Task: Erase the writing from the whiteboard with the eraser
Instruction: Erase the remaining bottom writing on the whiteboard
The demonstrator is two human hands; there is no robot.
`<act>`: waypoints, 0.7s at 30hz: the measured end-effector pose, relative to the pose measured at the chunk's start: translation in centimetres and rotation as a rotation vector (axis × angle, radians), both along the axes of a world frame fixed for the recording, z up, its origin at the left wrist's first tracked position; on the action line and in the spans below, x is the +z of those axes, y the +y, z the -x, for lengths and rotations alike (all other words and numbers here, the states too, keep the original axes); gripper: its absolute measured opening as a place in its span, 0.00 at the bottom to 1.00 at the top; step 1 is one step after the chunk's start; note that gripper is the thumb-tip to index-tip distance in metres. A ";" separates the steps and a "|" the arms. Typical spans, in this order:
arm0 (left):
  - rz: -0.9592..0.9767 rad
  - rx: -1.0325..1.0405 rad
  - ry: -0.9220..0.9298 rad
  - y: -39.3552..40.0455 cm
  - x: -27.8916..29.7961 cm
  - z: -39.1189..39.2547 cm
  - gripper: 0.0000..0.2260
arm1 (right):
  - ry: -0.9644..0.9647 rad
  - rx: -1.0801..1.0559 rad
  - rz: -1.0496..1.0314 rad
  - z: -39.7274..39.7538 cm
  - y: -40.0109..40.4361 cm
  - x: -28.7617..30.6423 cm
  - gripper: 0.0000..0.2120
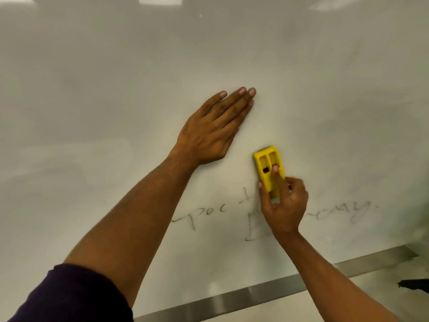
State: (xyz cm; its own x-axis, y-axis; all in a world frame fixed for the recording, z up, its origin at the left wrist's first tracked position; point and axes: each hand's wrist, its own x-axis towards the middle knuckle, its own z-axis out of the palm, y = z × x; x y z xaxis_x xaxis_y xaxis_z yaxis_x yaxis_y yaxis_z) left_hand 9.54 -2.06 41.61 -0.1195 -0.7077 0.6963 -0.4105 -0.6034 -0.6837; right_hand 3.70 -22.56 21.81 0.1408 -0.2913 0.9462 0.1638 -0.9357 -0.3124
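Observation:
A large whiteboard [116, 89] fills the view. Faint grey handwriting [204, 212] runs across its lower part, partly smeared, with more letters [343, 210] to the right of my right hand. My right hand [284, 205] is shut on a yellow eraser [268, 169], which is pressed flat on the board just above the writing, index finger on its back. My left hand [213, 131] lies flat on the board above and left of the eraser, fingers together and extended, holding nothing.
A metal frame strip [232, 300] runs along the board's bottom edge, rising to the right. A dark object [415, 285] pokes in at the right edge below the strip. Light reflections show along the top of the board.

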 end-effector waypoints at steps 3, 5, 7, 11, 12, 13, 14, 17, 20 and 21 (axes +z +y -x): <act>0.026 0.012 0.032 0.1 -0.1 0.1 0.25 | -0.038 0.023 0.230 -1.1 0.1 2.1 0.28; 0.024 0.012 0.060 0.5 -0.2 0.0 0.25 | 0.001 0.050 0.519 -0.7 -1.3 0.7 0.29; 0.018 0.020 0.071 1.1 -0.7 0.0 0.24 | 0.050 0.044 0.681 0.1 -3.2 -0.9 0.31; 0.019 0.026 0.056 1.7 -1.8 -0.2 0.25 | 0.063 0.018 0.544 -0.1 -2.5 -1.7 0.30; 0.018 0.023 0.056 1.8 -1.8 -0.2 0.25 | 0.063 0.045 0.533 -0.4 -1.6 -1.5 0.29; 0.017 0.020 0.055 1.8 -1.9 -0.3 0.25 | 0.053 0.066 0.575 -0.5 -0.9 -1.5 0.28; 0.013 0.019 0.056 1.7 -1.9 -0.3 0.25 | 0.042 0.072 0.652 -0.5 -0.5 -1.5 0.28; -0.022 0.025 0.069 2.2 -2.0 -0.3 0.26 | 0.012 -0.005 0.623 -0.2 -1.4 -0.6 0.30; -0.049 0.035 0.054 2.7 -2.0 -0.3 0.25 | -0.053 -0.055 0.108 -0.7 -0.5 1.4 0.29; -0.052 0.030 0.055 2.8 -2.0 -0.2 0.25 | -0.062 -0.033 0.087 -0.9 0.3 1.7 0.29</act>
State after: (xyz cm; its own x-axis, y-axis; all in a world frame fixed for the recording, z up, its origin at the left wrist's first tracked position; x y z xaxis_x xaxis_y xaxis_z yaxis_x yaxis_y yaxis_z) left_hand 9.73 0.71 39.63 -0.0605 -0.7460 0.6631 -0.4307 -0.5798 -0.6916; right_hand 4.62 -22.27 23.53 0.0732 -0.2115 0.9746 0.1485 -0.9640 -0.2204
